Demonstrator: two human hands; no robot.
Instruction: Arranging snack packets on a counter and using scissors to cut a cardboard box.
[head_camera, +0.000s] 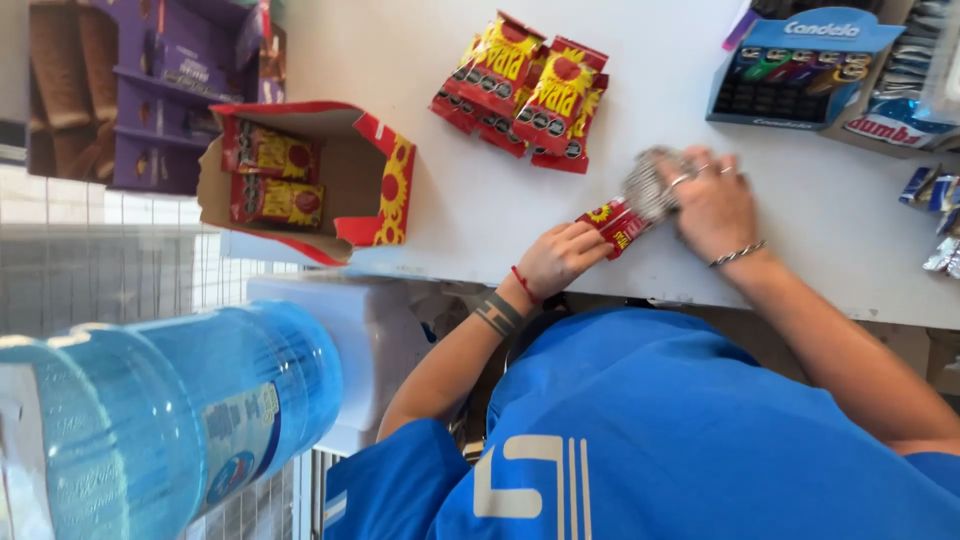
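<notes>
Left hand (558, 256) pinches a red-and-yellow foil snack packet (615, 225) mid-frame on the white surface (450, 200); right hand (710, 200) grips its blurry silver end. Loose packet pile (525, 90) sits top centre, and two packets look left in the red cardboard box (372, 180), left.

- White counter (450, 200) spans the frame's middle.
- Pile of red-yellow snack packets (525, 90), top centre.
- Open red carton (310, 180), left.
- Blue display box (800, 70), upper right.

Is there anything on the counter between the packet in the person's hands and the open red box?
Nothing visible. Both hands hold the red packet; bare white counter runs from it to the open red box. The packet pile sits farther back.
</notes>
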